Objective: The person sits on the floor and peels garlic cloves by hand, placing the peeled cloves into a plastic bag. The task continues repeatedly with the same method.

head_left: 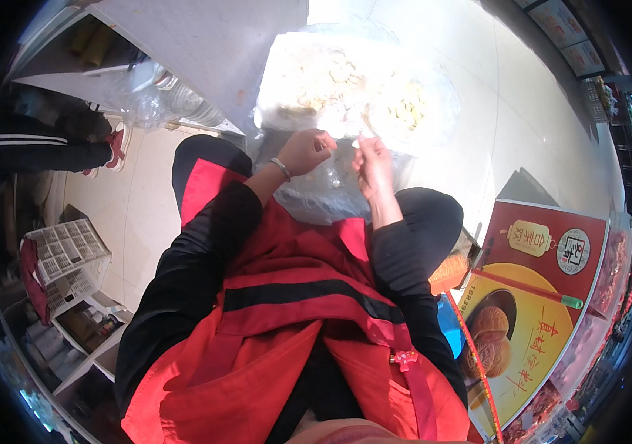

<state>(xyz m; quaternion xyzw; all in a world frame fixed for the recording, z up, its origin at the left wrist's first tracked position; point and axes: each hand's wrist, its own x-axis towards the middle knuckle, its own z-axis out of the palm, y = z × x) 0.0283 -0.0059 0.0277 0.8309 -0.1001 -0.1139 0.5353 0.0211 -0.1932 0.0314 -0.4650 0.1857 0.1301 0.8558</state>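
My left hand [307,152], with a bracelet at the wrist, has its fingers curled together above clear plastic. Whatever lies in those fingers, if anything, is too small to make out. Opposite it, my right hand [374,164] pinches at its fingertips, where a small pale bit shows in the glare. Just beyond both hands stands a white container [279,85] holding many pale yellowish pieces, heavily overexposed. To its right, more yellow pieces [407,111] lie in clear plastic. Below my hands a clear plastic bag [316,201] hangs between my knees.
A grey cabinet panel [190,44] rises at the far left, beside bundled clear plastic [172,96]. Another person's leg and red shoe [116,146] are at the left, above a white plastic crate [75,251]. A red and yellow printed board [534,296] stands right.
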